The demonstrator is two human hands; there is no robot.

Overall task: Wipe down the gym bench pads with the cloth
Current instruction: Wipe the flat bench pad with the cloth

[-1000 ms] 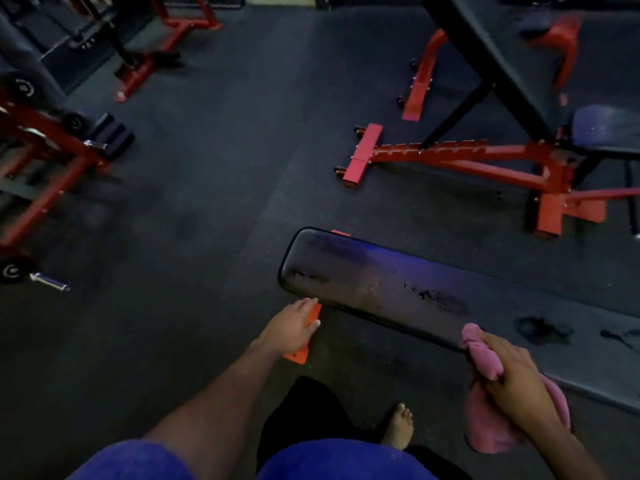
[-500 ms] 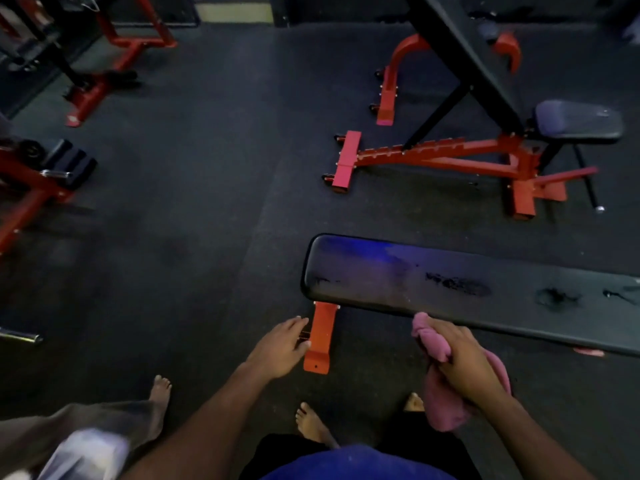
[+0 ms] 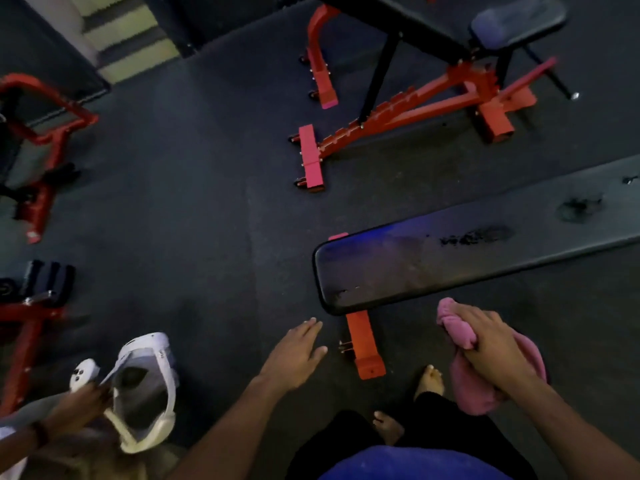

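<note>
Bench pad (image 3: 467,258) runs lengthwise from near-left end up toward right.

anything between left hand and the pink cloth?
Head view: the flat bench's orange foot bar on the floor sits between the open left hand and the pink cloth gripped by the right hand.

Dim, soft, perhaps motion-blurred; blue sheen on bench pad (image 3: 398,265)
</note>
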